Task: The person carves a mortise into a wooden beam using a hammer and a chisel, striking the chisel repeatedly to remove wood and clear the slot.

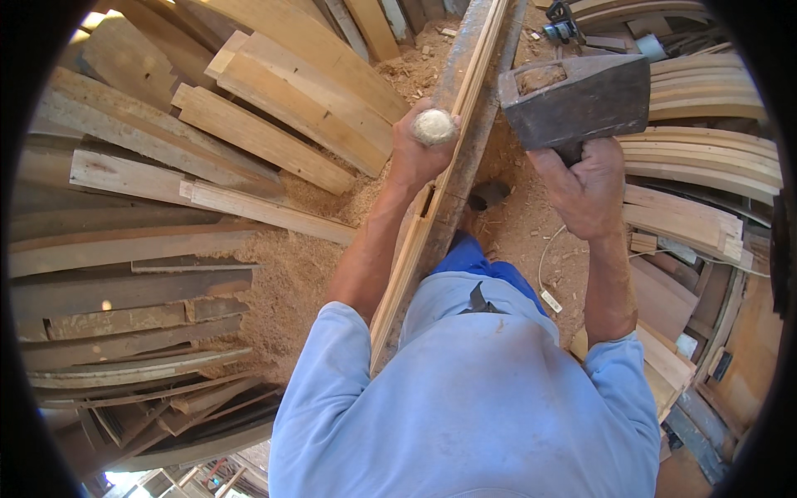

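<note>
My left hand (421, 156) is closed around an upright chisel, whose round, pale handle end (435, 127) faces up; the blade is hidden below my fist. That fist is over a long, narrow wooden board (477, 79), which runs from the top of the view down beside my body. A dark slot (427, 202) shows in the board just nearer than the fist. To the right, my right hand (585, 189) grips a mallet with a big, dark, blocky head (581, 101), raised clear of the chisel. Its handle is mostly hidden by the head and my fingers.
A worn beam (440, 241) lies under the board. Stacked planks (266, 137) crowd the left, and curved timber pieces (706, 158) the right. Sawdust and chips (286, 290) cover the floor. A white cord with a socket end (550, 300) lies at right; a power tool (562, 26) sits far right.
</note>
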Demonstrator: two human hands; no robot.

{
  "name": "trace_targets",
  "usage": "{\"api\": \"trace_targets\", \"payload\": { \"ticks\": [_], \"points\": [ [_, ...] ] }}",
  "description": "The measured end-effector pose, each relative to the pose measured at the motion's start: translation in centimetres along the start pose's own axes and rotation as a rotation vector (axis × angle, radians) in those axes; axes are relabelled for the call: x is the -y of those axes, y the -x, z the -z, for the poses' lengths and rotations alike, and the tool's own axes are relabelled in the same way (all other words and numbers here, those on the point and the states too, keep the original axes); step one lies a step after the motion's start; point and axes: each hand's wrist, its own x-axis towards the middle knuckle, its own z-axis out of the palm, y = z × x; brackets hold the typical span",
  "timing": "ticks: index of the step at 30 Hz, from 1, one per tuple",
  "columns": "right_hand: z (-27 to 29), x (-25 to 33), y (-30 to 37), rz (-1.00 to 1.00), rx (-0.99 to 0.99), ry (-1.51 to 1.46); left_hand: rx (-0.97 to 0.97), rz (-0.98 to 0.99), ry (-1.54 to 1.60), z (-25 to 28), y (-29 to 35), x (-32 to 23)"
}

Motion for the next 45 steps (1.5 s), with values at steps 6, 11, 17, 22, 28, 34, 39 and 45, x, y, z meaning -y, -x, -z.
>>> {"api": "trace_targets", "payload": {
  "ticks": [6,11,17,22,28,34,39,45],
  "points": [
    [-1.3,-1.4,-0.3,0.113,-0.017,0.101,0.044,-0.134,0.042,0.1,1.1,-0.9],
    [-2.6,-4.8,-1.3,0.161,0.182,0.588,0.108,-0.195,0.169,-0.1,1.8,-1.3],
    [-1.9,-3.1,-2.9,0.213,0.111,0.428,0.1,-0.105,0.08,0.6,1.6,0.4],
    [-3.0,-4.5,-2.7,0.183,0.23,0.609,0.094,-0.134,0.086,0.3,1.2,0.2],
    [-1.7,-3.6,-3.7,0.146,0.193,0.56,0.09,-0.121,0.109,0.8,0.8,0.7],
    [-2.7,-4.7,-3.1,0.116,0.277,0.804,0.112,-0.108,0.064,0.3,0.6,0.8],
    [-2.3,-3.7,-4.1,0.043,0.285,0.652,0.082,-0.148,0.186,0.2,0.2,0.6],
    [-2.4,-4.3,-4.1,0.08,0.228,0.61,0.11,-0.027,0.041,0.2,0.4,1.1]
  ]
}}
